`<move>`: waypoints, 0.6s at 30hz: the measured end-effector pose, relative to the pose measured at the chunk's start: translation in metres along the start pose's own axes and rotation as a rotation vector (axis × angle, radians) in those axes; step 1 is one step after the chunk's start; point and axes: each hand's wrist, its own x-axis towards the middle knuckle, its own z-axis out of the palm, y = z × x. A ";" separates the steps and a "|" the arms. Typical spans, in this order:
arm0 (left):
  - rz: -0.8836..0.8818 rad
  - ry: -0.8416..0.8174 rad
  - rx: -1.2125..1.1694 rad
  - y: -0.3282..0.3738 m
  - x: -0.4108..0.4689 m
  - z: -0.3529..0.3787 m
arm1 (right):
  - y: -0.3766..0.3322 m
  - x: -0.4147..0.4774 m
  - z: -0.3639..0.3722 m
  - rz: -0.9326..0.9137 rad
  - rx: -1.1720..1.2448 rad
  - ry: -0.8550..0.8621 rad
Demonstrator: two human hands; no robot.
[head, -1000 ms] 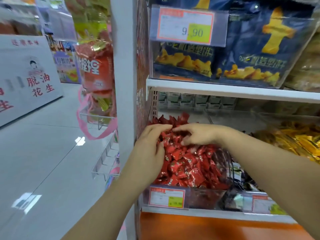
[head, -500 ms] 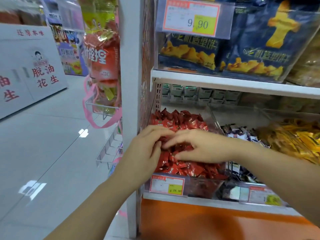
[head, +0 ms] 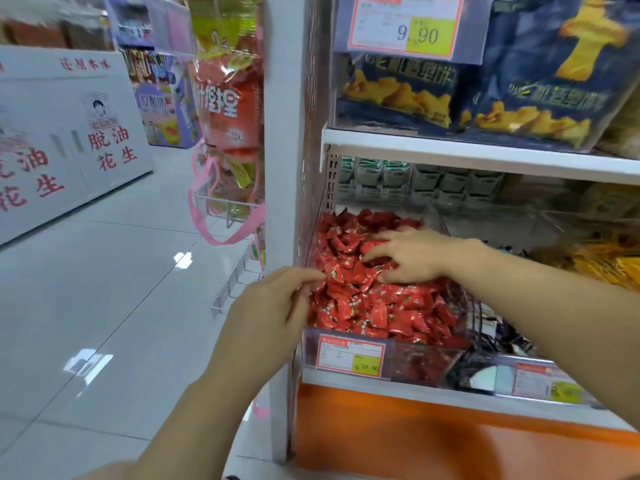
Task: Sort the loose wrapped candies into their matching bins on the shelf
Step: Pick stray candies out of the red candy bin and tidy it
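Candies (head: 381,306) in crinkly, shiny red wrappers are heaped in a clear plastic bin (head: 422,365) at the shelf's left end, right up against the white upright post (head: 280,202). Dark-wrapped sweets (head: 498,337) fill the next bin, yellow ones (head: 606,265) sit past that, and blue snack bags (head: 398,95) are overhead. There's a price tag (head: 349,355) clipped on the bin front. Left hand (head: 273,306) is at the pile's left edge, fingertips pinching one red candy (head: 330,275). Right hand (head: 412,258) lies flat on the heap, fingers spread, gripping nothing. Half a second back the hands were nearly fingertip to fingertip; now they're apart.
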 end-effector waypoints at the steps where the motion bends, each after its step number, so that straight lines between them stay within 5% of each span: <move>1: 0.002 0.003 -0.001 0.000 0.002 -0.001 | 0.004 0.001 -0.001 0.014 0.003 0.006; 12: -0.005 -0.024 -0.042 -0.002 0.005 -0.006 | -0.005 -0.044 -0.031 -0.122 0.428 0.328; 18: -0.023 -0.019 -0.034 -0.001 0.005 -0.005 | -0.060 -0.057 -0.022 -0.332 0.659 -0.225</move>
